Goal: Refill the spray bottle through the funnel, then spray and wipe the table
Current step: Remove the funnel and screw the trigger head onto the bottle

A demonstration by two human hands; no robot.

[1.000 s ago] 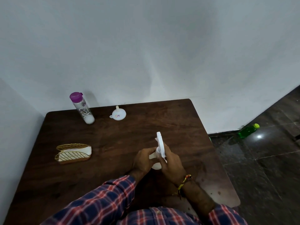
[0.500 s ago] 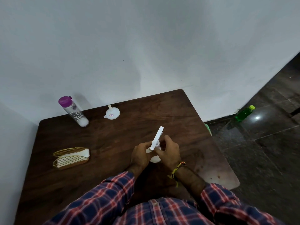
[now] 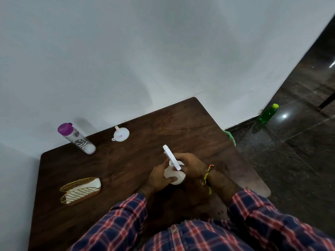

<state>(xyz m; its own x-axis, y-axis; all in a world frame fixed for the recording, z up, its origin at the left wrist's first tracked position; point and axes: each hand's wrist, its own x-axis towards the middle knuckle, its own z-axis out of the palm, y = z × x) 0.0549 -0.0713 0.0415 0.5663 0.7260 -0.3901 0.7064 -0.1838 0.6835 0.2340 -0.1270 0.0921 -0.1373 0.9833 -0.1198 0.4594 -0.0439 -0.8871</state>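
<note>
the spray bottle (image 3: 174, 175) stands near the middle of the dark wooden surface (image 3: 126, 169), just in front of the person, held between both hands. it looks like a small white plastic bottle, so it is probably light and nearly empty, stiff at the neck but with walls that may give under a hard squeeze; the smooth plastic could slip, so the body is the place to steady it and the collar under the trigger head (image 3: 171, 157) the place to twist. the left hand (image 3: 159, 175) wraps the lower body, its fingers clenched around it. the right hand (image 3: 190, 164) comes in from the other side, fingers closed at the neck below the head, wrist bent inward, a likely unscrewing grip. the funnel (image 3: 121, 135) lies apart near the wall, beside the purple-capped refill bottle (image 3: 77, 138).
</note>
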